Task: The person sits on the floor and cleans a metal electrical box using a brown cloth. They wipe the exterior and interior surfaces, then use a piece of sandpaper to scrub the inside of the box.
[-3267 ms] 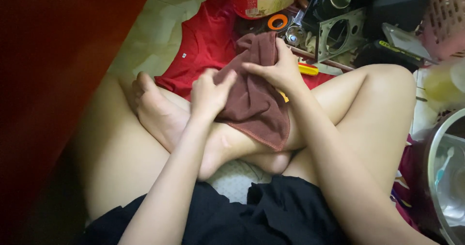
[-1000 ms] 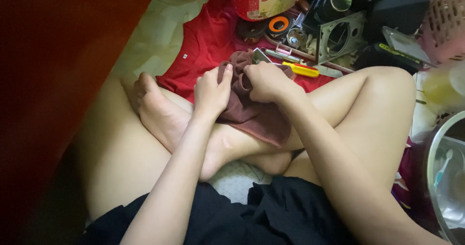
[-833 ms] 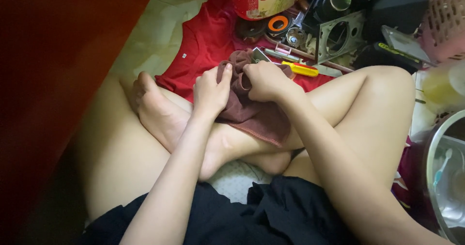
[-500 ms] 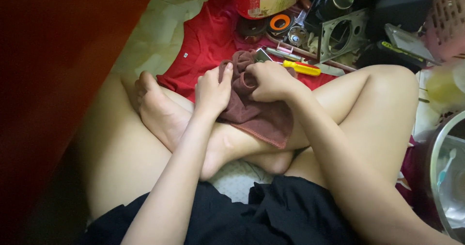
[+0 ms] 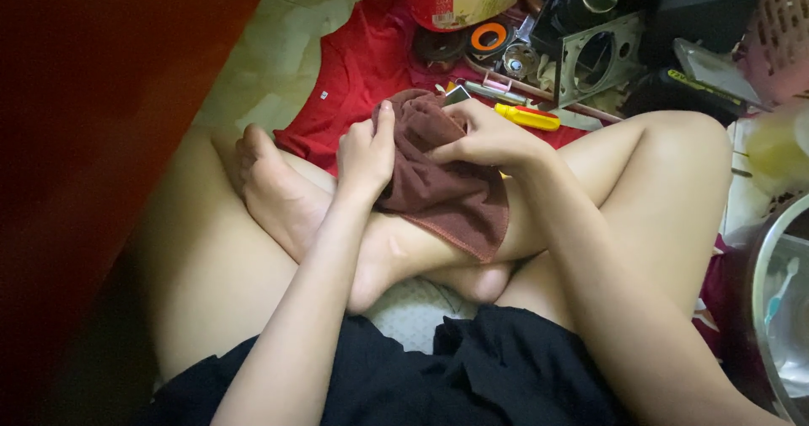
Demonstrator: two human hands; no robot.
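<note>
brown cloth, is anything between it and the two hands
Nothing visible is. The left hand and the right hand both grip the dark brown terry cloth directly, bunching it over the crossed legs. A small grey object peeks out at the cloth's top edge.

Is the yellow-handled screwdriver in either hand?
No: the yellow-handled screwdriver lies on the red cloth, while both hands grip the dark brown towel.

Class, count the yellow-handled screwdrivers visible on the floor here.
1: a yellow-handled screwdriver lies on the red cloth, just beyond the right hand. Others may hide among the clutter.
</note>
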